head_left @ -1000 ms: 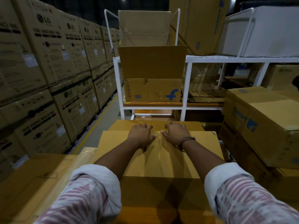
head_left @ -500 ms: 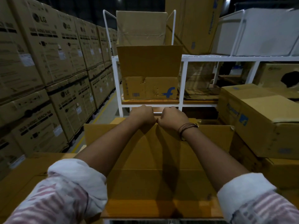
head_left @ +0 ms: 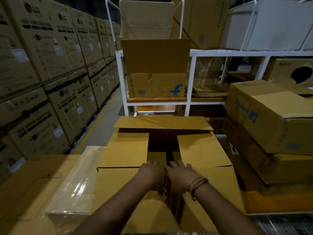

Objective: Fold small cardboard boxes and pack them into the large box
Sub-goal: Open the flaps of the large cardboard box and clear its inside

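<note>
Left hand (head_left: 151, 175) and right hand (head_left: 182, 177), touching with fingers flat, are pressing the near flap (head_left: 118, 184) of the box (head_left: 203, 150), which is seeming light, stiff, best held by flap edges.

The right hand (head_left: 181, 177) wears a bunch of thin brown cord bands (head_left: 197, 184) round the wrist, well back from the fingers (head_left: 177, 164). Several strands lie close together, and one loop sits looser, farther from the fingers. The left hand (head_left: 150, 175) and its wrist are bare. Both forearms (head_left: 118, 206) are bare as far behind the fingers as the view reaches.
</note>
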A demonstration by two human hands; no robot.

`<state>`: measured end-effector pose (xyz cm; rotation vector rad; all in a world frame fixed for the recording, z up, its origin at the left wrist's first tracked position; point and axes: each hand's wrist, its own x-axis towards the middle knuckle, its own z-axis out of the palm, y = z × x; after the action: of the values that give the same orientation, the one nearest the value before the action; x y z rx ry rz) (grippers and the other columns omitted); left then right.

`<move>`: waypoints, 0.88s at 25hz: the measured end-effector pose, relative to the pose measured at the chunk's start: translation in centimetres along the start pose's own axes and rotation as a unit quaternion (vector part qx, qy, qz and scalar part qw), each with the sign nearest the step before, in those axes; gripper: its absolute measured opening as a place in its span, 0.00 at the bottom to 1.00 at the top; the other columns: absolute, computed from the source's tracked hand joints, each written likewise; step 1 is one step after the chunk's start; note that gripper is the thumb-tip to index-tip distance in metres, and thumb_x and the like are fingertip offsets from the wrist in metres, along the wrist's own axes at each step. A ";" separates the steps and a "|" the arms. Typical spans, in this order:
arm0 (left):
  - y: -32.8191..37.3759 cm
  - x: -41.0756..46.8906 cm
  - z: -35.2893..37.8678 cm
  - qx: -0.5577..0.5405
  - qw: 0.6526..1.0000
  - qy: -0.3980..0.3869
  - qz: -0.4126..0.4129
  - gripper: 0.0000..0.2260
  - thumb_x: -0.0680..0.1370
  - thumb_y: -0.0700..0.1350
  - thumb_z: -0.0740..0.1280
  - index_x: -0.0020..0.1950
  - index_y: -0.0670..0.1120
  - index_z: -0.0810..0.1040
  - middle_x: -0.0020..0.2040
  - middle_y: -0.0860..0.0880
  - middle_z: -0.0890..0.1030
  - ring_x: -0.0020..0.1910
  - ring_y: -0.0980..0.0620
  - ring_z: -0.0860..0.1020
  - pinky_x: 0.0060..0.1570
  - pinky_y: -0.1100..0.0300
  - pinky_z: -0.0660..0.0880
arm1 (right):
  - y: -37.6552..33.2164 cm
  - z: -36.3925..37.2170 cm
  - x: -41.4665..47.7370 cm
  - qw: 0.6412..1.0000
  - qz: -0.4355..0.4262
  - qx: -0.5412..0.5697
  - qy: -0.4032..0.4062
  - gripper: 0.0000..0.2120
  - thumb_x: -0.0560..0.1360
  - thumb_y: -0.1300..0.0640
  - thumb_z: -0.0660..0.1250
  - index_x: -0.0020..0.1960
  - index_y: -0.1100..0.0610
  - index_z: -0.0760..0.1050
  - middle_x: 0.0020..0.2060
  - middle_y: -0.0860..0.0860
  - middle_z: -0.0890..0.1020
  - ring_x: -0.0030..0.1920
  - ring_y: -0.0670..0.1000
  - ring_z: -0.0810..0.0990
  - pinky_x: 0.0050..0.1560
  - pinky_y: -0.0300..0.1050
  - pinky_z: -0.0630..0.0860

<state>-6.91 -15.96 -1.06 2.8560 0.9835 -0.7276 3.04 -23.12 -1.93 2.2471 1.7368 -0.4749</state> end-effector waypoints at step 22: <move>-2.5 1.5 5.8 -0.060 0.970 0.236 0.012 0.14 0.82 0.43 0.63 0.68 0.46 0.75 0.61 0.45 0.80 0.62 0.44 0.76 0.65 0.47 0.67 | -1.8 8.5 3.6 0.960 0.090 0.054 0.261 0.33 0.55 0.53 0.84 0.58 0.51 0.77 0.51 0.52 0.80 0.52 0.57 0.82 0.60 0.69 0.76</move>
<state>-9.79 -14.18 -6.54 2.9823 0.9880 0.0276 1.30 -22.86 -11.16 2.7608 1.7267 0.0807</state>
